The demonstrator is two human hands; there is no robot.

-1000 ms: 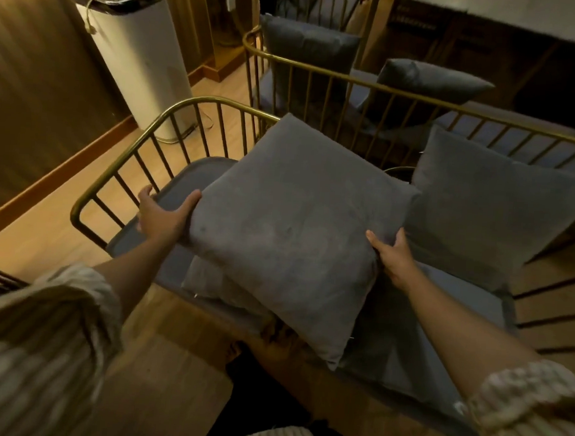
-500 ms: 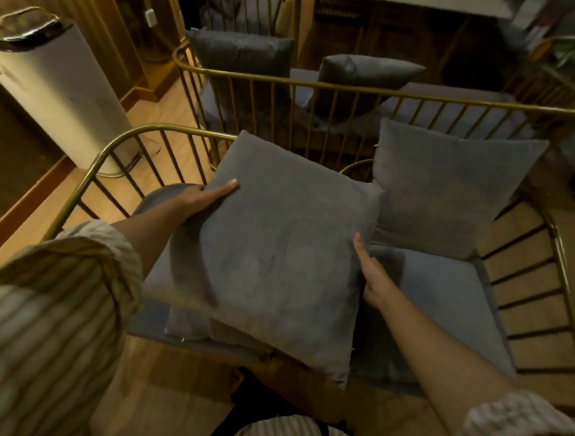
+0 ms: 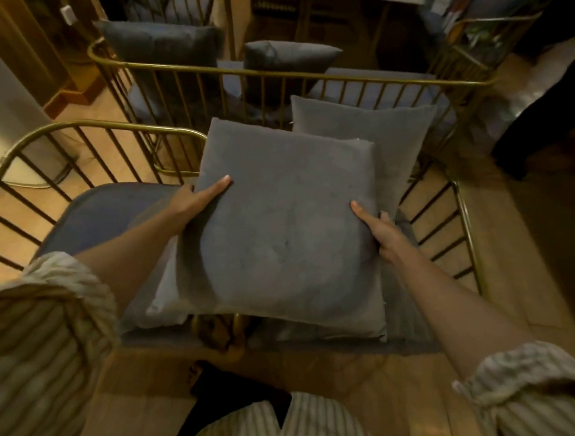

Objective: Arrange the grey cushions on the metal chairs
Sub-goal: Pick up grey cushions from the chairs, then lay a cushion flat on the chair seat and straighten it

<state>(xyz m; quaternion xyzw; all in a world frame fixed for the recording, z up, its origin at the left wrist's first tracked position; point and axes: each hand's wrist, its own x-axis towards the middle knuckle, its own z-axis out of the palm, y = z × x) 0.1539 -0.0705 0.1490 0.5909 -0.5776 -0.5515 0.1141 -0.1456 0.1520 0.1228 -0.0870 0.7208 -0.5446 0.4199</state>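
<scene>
- I'm seeing the square grey cushion [image 3: 288, 231] now shifted rightward, overlapping the upright grey cushion [image 3: 377, 136].
- Left hand [image 3: 198, 201] and right hand [image 3: 380, 231] are clamping its sides, fingers pressed together.
- Gold metal chair [image 3: 94, 127] is standing on wooden floor [image 3: 527, 263].

Dim, warm light; soft blur; wide-angle bending at edges.

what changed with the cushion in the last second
The held cushion swung from a corner-down tilt to square and shifted right, now overlapping the upright cushion at the chair's back rail. The left hand and right hand kept their grip on its sides. The upright cushion and the cushion underneath stayed put.
</scene>
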